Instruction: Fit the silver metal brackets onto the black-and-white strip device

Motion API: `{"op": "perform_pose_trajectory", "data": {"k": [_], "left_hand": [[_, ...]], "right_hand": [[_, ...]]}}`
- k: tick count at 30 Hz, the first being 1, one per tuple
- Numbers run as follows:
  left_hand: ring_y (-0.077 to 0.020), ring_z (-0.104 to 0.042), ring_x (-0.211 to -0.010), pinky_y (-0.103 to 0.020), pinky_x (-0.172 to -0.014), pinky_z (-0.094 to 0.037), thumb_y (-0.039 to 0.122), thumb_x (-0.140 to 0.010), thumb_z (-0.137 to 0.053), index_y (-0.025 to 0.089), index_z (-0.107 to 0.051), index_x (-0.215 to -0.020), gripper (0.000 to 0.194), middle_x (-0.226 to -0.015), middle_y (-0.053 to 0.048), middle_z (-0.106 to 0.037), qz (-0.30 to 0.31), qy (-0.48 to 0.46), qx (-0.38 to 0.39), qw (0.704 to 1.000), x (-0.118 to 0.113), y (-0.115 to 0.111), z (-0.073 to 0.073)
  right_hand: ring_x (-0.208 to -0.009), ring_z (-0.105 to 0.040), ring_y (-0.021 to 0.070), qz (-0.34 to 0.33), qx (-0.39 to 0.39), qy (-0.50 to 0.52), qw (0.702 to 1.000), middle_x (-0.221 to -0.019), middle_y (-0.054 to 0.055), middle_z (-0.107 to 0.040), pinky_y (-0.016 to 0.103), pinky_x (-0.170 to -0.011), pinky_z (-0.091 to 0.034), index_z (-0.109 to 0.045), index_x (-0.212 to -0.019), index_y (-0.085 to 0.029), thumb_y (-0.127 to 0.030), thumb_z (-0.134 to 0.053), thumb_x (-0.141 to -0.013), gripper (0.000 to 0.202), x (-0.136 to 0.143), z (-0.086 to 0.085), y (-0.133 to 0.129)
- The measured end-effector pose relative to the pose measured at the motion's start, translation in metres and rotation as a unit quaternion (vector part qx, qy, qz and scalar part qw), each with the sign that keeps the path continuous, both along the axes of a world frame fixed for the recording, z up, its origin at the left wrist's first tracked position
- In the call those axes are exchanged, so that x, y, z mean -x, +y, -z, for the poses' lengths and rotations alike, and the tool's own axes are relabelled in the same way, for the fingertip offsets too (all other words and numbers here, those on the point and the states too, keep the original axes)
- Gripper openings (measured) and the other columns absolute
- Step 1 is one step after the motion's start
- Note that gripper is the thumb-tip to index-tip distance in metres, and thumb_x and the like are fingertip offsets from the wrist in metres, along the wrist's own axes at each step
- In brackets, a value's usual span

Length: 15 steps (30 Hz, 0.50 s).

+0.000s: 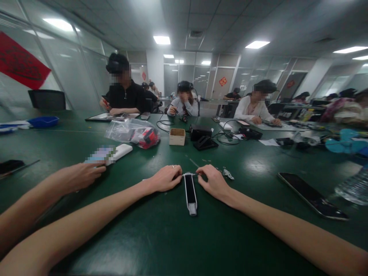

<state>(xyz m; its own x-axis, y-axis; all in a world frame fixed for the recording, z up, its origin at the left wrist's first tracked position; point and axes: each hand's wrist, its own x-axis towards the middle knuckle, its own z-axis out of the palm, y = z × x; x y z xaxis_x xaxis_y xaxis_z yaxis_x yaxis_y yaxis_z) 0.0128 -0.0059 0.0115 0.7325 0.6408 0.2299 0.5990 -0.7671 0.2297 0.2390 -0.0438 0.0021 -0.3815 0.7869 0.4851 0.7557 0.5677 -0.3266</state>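
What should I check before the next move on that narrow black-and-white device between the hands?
1. Left hand on far end of device: ok.
2. Right hand on same end: ok.
3. Device flat on green table: ok.
4. Small metal parts lie apart from right hand: ok.
5. Grip firmness at fingertips: cannot tell.
6. Another person's hand at left, away from device: ok.
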Motion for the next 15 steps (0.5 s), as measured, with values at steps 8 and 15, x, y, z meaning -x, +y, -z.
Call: {"op": "perform_pose_trajectory", "data": {"k": [8,15], "left_hand": [[-0.0169,-0.054,-0.069,-0.028,-0.063,-0.039,0.027,-0.091,-0.04,0.018,-0.049,-0.091,0.013,-0.079,-0.003,-0.059,0.0,-0.004,-0.007,1.0,0.0013,0.0008,0.0018],[-0.0169,-0.054,-0.069,-0.028,-0.063,-0.039,0.028,-0.092,-0.04,0.018,-0.049,-0.091,0.014,-0.079,-0.003,-0.059,-0.004,-0.01,0.001,1.0,0.0015,0.0,0.0007]], "right_hand": [[-0.087,-0.057,0.0206,-0.024,-0.002,-0.001,1.0,-0.093,0.007,-0.062,0.037,-0.077,-0.051,-0.063,-0.094,-0.018,-0.014,-0.051,-0.084,0.016,0.0001,0.0011,0.0011],[-0.087,-0.057,0.0198,-0.014,0.018,-0.02,1.0,-0.093,0.007,-0.063,0.038,-0.076,-0.051,-0.063,-0.094,-0.018,-0.016,-0.051,-0.086,0.015,0.001,-0.0018,-0.0009]]}}
